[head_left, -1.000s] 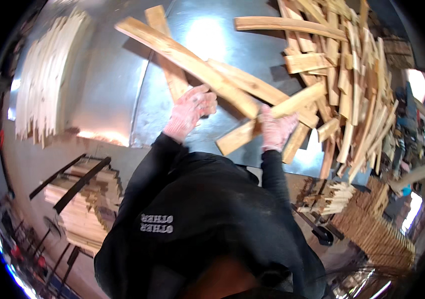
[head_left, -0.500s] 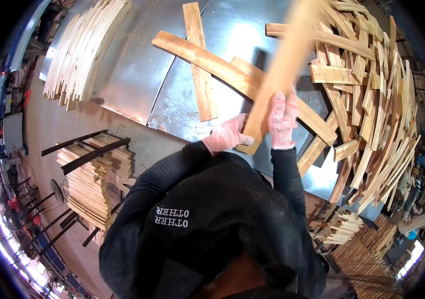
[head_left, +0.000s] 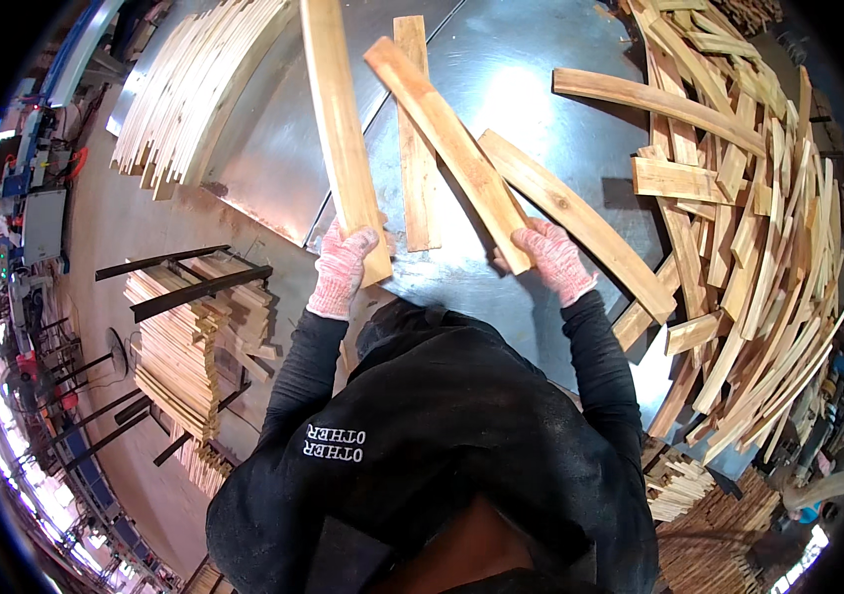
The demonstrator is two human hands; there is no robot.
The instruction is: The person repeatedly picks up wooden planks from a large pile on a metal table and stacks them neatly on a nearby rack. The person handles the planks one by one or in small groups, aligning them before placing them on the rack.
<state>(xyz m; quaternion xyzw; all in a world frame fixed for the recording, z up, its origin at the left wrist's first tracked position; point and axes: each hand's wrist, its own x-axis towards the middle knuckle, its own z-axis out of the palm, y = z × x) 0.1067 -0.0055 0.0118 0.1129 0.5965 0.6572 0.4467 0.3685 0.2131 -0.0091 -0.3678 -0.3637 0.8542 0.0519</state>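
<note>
My left hand (head_left: 343, 265), in a pink-and-white knit glove, is closed around the near end of a long wooden board (head_left: 338, 129), which points away over the metal table (head_left: 273, 139). The gloved right hand (head_left: 552, 259) grips the near end of a second wooden board (head_left: 451, 148), slanting up to the left. Between the two lies a narrower board (head_left: 414, 168) on the metal, its upper part crossed by the right-hand board. Right of my right hand, another board (head_left: 580, 213) rests diagonally. The undersides of both grips are hidden.
A large jumbled heap of boards (head_left: 739, 198) covers the table's right side. At the far left stands a neat stack of pale strips (head_left: 199, 89). Below it, a black metal rack (head_left: 202, 293) holds more stacked wood (head_left: 176, 366). Machinery lines the left rim.
My hands have moved apart from the single board they both held. The left has swung its board leftward; the right has let go of that one and taken hold of another board from the table.
</note>
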